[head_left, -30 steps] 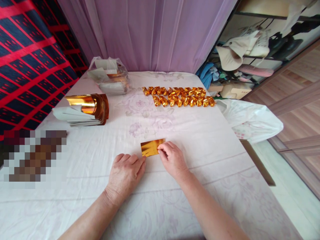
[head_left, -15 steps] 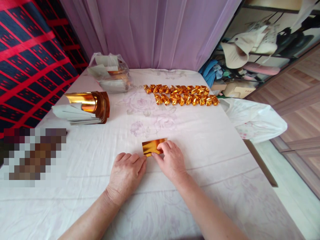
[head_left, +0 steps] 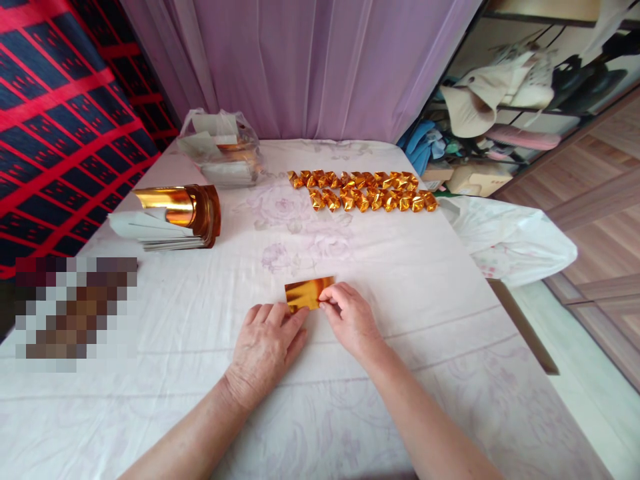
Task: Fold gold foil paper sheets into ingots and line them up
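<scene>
Gold foil sheet [head_left: 306, 294] flat on the white tablecloth [head_left: 400, 280] just ahead of both hands, long axis left to right (right hand [head_left: 350, 319] pinching its right end, left hand [head_left: 265, 347] pressing fingers open on its near-left edge).

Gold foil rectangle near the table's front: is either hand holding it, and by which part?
The small shiny gold foil rectangle lies on the white floral tablecloth. The right hand pinches its right edge; the left hand fingertips press its lower-left edge.
</scene>
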The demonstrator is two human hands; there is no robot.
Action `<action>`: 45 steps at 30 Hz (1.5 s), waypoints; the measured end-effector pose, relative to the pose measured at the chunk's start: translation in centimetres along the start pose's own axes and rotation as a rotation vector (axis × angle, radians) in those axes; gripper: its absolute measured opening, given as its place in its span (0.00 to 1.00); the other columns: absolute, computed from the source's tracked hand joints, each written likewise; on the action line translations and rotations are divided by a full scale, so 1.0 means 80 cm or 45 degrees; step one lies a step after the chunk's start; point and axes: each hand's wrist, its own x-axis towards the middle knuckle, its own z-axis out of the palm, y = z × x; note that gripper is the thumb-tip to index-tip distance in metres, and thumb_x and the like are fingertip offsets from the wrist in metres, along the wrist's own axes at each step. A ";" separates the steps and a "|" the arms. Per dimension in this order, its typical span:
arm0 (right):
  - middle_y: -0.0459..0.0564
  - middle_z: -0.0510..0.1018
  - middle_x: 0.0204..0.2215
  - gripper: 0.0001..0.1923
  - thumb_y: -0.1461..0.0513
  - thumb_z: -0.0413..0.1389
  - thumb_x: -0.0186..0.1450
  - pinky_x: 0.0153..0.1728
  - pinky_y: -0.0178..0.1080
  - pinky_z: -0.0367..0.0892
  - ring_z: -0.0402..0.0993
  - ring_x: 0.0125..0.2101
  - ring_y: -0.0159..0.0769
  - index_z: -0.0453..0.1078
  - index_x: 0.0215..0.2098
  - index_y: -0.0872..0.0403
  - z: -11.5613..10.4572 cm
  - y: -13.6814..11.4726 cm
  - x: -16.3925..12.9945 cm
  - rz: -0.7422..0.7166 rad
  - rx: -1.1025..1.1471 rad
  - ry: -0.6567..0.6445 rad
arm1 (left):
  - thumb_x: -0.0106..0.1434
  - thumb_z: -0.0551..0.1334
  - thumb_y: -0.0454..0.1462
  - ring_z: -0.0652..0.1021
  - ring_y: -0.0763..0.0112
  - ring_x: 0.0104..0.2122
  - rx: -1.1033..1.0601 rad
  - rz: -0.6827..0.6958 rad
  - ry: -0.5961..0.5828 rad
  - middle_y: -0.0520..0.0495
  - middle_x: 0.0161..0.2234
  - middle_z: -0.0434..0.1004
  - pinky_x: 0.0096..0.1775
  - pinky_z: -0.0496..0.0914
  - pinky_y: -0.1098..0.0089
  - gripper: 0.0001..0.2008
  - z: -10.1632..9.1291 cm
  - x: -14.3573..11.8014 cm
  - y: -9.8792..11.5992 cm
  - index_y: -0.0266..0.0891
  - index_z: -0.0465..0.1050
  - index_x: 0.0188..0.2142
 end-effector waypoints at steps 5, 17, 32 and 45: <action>0.47 0.75 0.30 0.08 0.70 0.53 0.62 0.36 0.37 0.66 0.72 0.32 0.36 0.67 0.32 0.51 0.001 0.000 0.000 -0.013 0.004 0.007 | 0.66 0.61 0.46 0.73 0.58 0.37 0.023 -0.036 -0.088 0.43 0.37 0.74 0.42 0.66 0.56 0.18 0.002 0.008 0.011 0.44 0.75 0.52; 0.47 0.75 0.30 0.08 0.71 0.53 0.61 0.35 0.35 0.65 0.71 0.32 0.34 0.67 0.31 0.51 0.001 0.000 0.000 0.000 0.029 0.014 | 0.71 0.53 0.44 0.71 0.62 0.30 0.040 -0.012 0.018 0.46 0.31 0.73 0.37 0.63 0.59 0.17 -0.007 -0.007 -0.013 0.45 0.80 0.46; 0.46 0.74 0.30 0.08 0.71 0.53 0.61 0.35 0.35 0.65 0.71 0.32 0.34 0.68 0.31 0.51 -0.001 0.001 0.000 0.004 0.033 0.004 | 0.72 0.53 0.42 0.72 0.63 0.28 0.057 -0.031 0.109 0.48 0.27 0.74 0.35 0.63 0.61 0.17 -0.015 -0.011 -0.020 0.44 0.81 0.38; 0.48 0.75 0.30 0.08 0.69 0.52 0.64 0.37 0.37 0.66 0.72 0.34 0.36 0.70 0.33 0.52 0.004 0.002 -0.005 -0.143 -0.069 0.118 | 0.69 0.56 0.40 0.75 0.56 0.47 -0.081 0.096 0.089 0.41 0.48 0.78 0.47 0.67 0.56 0.16 0.000 -0.011 0.001 0.34 0.73 0.52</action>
